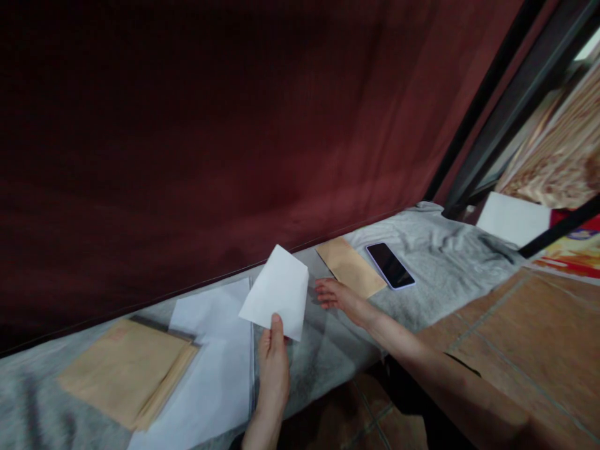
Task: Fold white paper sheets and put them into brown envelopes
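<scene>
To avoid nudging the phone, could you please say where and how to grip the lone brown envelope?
Probably pinch the brown envelope by its near short edge, from the person's side: it lies flat, phone at its right, red panel behind.

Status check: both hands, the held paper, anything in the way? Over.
Left hand gripping folded white paper. Right hand open, off the paper. Nothing visible between them; brown envelope and phone lie beyond right hand.

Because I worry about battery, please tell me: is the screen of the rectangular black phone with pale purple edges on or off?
It appears off: the phone shows only a dark front, with nothing lit.
</scene>
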Action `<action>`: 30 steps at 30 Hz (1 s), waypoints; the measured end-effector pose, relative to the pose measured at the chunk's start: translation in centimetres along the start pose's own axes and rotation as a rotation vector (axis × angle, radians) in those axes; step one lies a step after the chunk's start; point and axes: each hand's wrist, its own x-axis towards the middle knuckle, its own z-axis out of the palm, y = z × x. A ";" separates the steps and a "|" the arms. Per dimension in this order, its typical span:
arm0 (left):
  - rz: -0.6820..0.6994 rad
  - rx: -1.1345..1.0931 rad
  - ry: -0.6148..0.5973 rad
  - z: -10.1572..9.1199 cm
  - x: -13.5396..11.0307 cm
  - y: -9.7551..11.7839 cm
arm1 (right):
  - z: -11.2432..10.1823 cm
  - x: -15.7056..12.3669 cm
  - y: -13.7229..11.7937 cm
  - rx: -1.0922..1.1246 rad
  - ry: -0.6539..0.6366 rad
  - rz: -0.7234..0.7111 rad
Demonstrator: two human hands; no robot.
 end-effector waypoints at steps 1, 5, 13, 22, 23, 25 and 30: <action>-0.070 -0.166 0.028 0.2 0.1 0.1 | 0.1 -0.1 0.2 0.019 -0.006 0.011; -0.268 -0.558 0.050 0.8 0.3 -0.6 | 0.6 -0.1 0.9 0.175 -0.101 0.137; -0.369 -0.702 -0.006 0.5 0.3 -0.7 | 1.4 0.0 1.4 0.156 -0.063 0.135; -0.415 -0.528 0.201 -3.5 2.0 -0.7 | -1.3 0.7 0.4 -0.366 0.053 -0.154; -0.409 -0.456 0.183 -4.2 2.3 -0.8 | -1.5 0.9 0.4 -0.487 0.070 -0.169; -0.339 -0.269 0.122 -5.3 2.6 -1.3 | -1.7 1.2 0.6 -0.677 0.109 -0.190; -0.070 0.190 0.050 -5.7 2.7 -2.8 | -1.3 0.6 0.9 -0.883 0.200 -0.219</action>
